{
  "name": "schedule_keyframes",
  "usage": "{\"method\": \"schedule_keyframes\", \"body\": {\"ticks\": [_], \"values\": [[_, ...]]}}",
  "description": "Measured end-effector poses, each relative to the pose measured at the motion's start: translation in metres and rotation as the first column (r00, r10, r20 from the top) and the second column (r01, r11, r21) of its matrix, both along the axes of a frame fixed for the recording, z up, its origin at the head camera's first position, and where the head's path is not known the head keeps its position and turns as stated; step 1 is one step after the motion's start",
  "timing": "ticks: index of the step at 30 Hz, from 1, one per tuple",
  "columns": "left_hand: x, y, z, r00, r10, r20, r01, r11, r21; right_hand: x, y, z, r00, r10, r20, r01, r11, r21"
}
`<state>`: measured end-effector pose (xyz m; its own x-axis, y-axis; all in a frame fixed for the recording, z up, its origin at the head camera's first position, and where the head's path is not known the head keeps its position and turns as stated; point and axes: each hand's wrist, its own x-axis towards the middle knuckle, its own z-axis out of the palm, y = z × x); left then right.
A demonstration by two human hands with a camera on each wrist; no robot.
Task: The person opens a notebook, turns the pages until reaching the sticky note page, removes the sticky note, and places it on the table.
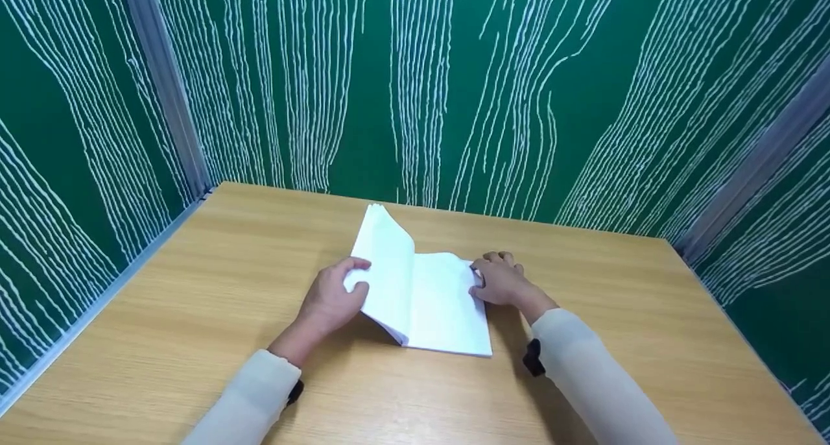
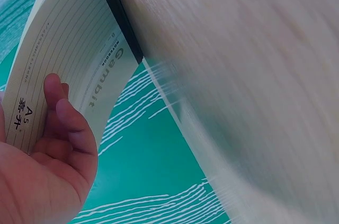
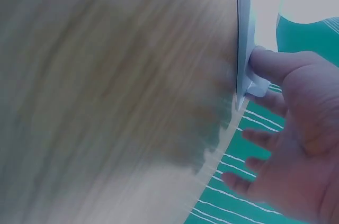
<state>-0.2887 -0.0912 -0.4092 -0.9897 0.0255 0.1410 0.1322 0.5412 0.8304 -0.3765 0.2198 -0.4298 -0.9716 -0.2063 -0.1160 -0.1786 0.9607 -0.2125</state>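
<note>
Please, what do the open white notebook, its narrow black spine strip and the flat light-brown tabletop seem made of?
Open white notebook: apparently matte paper, as its thin sheets curve. Narrow black spine strip: perhaps tape or cloth, from its dull look. Flat light-brown tabletop: wood or wood-print laminate, showing grain streaks and a soft sheen.

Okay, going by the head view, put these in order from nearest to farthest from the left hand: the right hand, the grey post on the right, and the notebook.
1. Notebook: its raised left side is gripped by the left hand.
2. Right hand: at the notebook's right edge.
3. Grey post: far right, beyond the table.
</note>
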Motion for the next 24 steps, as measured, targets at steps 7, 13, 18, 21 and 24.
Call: {"method": "schedule_keyframes", "body": {"ticks": [7, 13, 18, 21, 24], "values": [[0.0001, -0.0016, -0.0007, 1.0, 0.0, -0.009, 0.0, 1.0, -0.008, -0.001, -0.0014, -0.0007, 0.999, 0.041, -0.017, -0.042, 0.997, -0.066], [0.0002, -0.0013, -0.0007, 0.998, -0.015, -0.054, 0.015, 1.0, -0.006, -0.0024, -0.0021, -0.0027, 0.998, 0.047, -0.032, -0.049, 0.997, -0.059], [0.0, -0.0009, -0.0018, 1.0, -0.007, -0.029, 0.007, 1.0, -0.001, -0.0037, -0.0058, -0.0022, 0.999, 0.028, -0.018, -0.029, 0.998, -0.05], [-0.0002, -0.0004, -0.0022, 1.0, -0.003, -0.021, 0.003, 1.0, 0.002, -0.0024, -0.0076, 0.0001, 1.0, -0.001, 0.016, 0.002, 0.997, -0.075], [-0.0002, 0.0, -0.0018, 1.0, -0.003, -0.02, 0.003, 1.0, 0.003, 0.0006, -0.0083, 0.0026, 0.998, -0.032, 0.062, 0.04, 0.992, -0.122]]}}
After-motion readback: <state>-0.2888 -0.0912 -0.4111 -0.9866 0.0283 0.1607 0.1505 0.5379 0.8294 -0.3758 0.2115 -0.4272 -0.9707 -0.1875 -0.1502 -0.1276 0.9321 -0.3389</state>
